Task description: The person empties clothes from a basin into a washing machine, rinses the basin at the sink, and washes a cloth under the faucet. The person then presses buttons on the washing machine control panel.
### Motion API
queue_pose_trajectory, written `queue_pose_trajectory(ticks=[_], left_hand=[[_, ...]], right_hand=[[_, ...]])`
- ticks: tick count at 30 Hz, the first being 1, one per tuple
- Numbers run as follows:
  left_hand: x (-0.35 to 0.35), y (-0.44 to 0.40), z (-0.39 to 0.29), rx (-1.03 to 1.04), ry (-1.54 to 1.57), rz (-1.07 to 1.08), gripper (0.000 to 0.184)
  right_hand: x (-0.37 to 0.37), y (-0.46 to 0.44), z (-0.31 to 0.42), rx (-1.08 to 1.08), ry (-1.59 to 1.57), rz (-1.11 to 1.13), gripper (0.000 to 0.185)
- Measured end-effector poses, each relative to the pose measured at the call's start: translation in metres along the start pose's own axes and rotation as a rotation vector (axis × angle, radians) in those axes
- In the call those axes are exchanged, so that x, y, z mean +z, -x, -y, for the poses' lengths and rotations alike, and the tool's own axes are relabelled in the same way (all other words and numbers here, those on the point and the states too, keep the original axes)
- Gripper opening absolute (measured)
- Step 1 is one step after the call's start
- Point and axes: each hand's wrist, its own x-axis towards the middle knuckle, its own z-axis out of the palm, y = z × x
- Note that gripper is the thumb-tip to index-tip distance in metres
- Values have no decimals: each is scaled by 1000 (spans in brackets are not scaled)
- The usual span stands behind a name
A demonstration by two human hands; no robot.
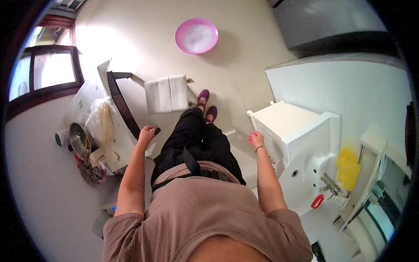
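My left hand (147,134) hangs at my side by the table edge, its fingers loosely curled with nothing seen in them. A short dark piece (157,130) shows just beyond its fingertips; whether they touch I cannot tell. On the other side, my right hand (255,139) is held near the white washbasin cabinet (286,118), fingers curled in and apparently holding nothing. Ahead on the floor sits a pink basin (197,36) with white foam inside. A white-topped stool (166,94) stands in front of me to the left.
The table (89,83) at left carries a plastic bag (101,118) and a metal bowl (80,139). At right are a sink (301,174) with a faucet (330,184), a yellow cloth (348,168) and a red item (317,201). A dark grey appliance (327,22) stands far right.
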Motion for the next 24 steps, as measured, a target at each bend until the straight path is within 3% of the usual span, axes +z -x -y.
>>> queue_pose_trajectory(ticks=[6, 12, 17, 20, 22, 24], left_hand=[[4, -7, 14, -15, -49, -31, 28], [-12, -36, 42, -81, -19, -47, 29], [-29, -50, -28, -261, -27, -32, 29], [-27, -143, 8, -64, 150, 3, 29], [-50, -150, -82, -139, 31, 40, 29], [-62, -206, -107, -67, -85, 54, 29]], right_hand=[[18, -13, 53, 11, 89, 114, 24], [9, -19, 45, 121, 71, 139, 23], [20, -45, 97, 220, 134, 131, 21], [50, -78, 149, 233, 193, 112, 20], [76, -101, 183, 186, 127, 97, 22], [113, -111, 229, 174, 194, 47, 22]])
